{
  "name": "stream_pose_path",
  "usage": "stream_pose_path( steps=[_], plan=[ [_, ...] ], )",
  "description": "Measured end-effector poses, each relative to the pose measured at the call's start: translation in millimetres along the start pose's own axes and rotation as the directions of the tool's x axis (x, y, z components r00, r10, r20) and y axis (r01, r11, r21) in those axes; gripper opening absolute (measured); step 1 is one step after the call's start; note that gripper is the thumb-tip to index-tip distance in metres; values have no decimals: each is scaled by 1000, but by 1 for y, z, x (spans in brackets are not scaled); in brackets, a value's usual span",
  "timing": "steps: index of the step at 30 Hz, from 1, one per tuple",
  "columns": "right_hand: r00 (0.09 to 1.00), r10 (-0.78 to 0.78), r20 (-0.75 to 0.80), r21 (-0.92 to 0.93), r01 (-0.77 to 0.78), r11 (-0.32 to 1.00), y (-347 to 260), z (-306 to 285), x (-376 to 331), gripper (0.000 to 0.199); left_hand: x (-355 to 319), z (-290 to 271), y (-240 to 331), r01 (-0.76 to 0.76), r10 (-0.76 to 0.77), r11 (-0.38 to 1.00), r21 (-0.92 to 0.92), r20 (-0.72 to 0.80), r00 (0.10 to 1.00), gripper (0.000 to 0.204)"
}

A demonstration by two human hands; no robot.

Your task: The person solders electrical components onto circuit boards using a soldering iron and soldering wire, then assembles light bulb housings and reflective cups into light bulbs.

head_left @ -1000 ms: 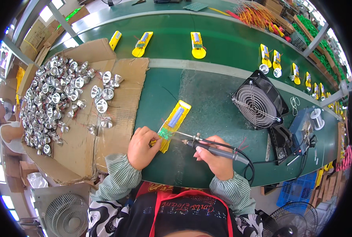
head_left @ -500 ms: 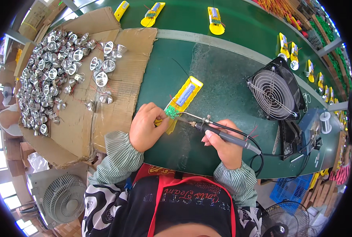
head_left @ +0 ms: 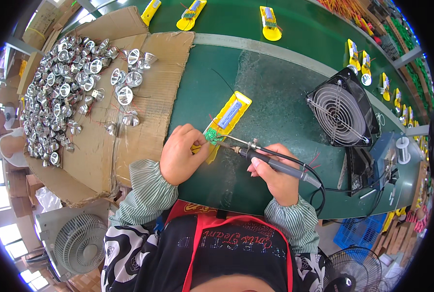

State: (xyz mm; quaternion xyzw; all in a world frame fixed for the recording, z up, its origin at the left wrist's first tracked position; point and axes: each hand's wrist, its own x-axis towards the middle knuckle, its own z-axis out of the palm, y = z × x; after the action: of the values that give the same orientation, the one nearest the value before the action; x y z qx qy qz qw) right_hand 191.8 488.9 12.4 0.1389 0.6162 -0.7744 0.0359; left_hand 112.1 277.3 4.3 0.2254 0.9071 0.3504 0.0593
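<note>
A long yellow plastic housing lies on the green bench mat, with a small green circuit board at its near end. My left hand pinches that near end and the board. My right hand grips a black soldering iron, its metal tip touching the green board. The iron's black cable loops off to the right.
A flattened cardboard sheet at left carries several silver lamp reflectors. A black fan stands at right beside a solder spool. More yellow housings ride the green belt behind. A person sits far left.
The view has shifted so the bench sits higher in the picture. My hands stay on the yellow housing, and the iron's tip has stayed at the green board.
</note>
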Motion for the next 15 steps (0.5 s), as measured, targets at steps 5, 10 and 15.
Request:
stream_pose_path(
  steps=[5,10,15],
  plan=[
    [999,-33,-17,19,33,999,-2,1,-2,17,0,0,-1,9,-9,1000,-3,7,1000,10],
    [999,-29,-20,30,29,999,-4,-1,-2,17,0,-1,0,14,-14,1000,-12,4,1000,9],
    [999,-39,0,31,39,999,-2,2,-1,17,0,0,1,15,-15,1000,-5,-2,1000,9]
  ],
)
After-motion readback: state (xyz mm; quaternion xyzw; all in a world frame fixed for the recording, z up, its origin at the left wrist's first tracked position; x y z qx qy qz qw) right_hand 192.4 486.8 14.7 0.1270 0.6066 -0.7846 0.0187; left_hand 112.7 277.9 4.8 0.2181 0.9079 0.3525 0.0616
